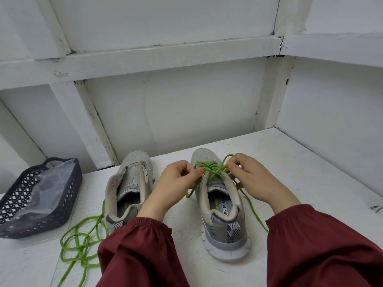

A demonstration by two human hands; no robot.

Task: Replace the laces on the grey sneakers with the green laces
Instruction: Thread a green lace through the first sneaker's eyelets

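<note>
Two grey sneakers stand side by side on the white table, toes pointing away from me. The right sneaker (219,214) carries a green lace (209,169) crossed through its eyelets. My left hand (172,183) pinches the lace at the left side of the tongue. My right hand (250,177) pinches a loop of the same lace at the right side. One lace end trails down the shoe's right flank. The left sneaker (129,187) has no lace in it. A second green lace (80,243) lies loosely coiled on the table to its left.
A dark plastic mesh basket (68,201) with a clear plastic bag inside sits at the left of the table (310,162). White panelled walls close in behind and to the right. Dark red sleeves cover both forearms.
</note>
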